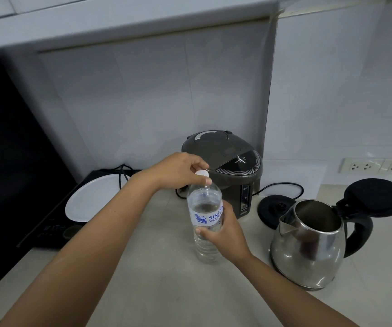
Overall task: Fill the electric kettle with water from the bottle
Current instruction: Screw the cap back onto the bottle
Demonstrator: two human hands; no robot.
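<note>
Our right hand grips the bottle around its middle as it stands upright on the counter, and our left hand pinches its white cap from above. Just right of the bottle the steel kettle sits on the counter with its lid flipped open, in front of its black base. Behind the bottle we see a grey boiler, and a white plate lies left.

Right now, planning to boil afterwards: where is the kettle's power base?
Head view, right of centre: the black power base sits on the counter behind the open steel kettle, right of the grey hot-water pot.
</note>
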